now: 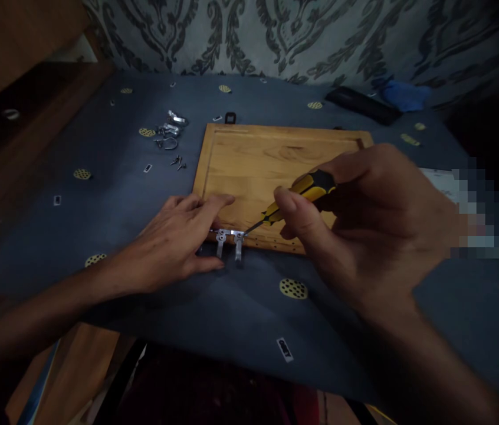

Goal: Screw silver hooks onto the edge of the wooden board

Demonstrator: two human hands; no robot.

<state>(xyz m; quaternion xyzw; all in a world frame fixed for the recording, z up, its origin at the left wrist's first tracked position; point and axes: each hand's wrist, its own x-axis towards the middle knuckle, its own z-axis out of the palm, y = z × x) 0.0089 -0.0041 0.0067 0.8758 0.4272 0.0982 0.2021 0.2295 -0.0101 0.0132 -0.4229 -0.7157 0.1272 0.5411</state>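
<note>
A wooden board [253,177] with a raised rim lies on the blue-grey cloth. Two silver metal latches [238,247] sit side by side on its near edge, their tongues sticking out toward me. My left hand [174,236] rests over the board's near left corner, fingers stretched out on the wood and thumb apart beside the left latch. In my right hand [355,218] is a yellow and black screwdriver [307,190], gripped by its handle between thumb and fingers. Its tip meets the right latch, close to a screw. Several small dark holes run along the edge to the right.
Loose metal latches [170,128] and several small screws [179,162] lie left of the board. A black pouch [362,105] and a blue cloth [405,95] are at the back right, near the patterned wall [276,38]. A wooden cabinet [23,47] stands at left.
</note>
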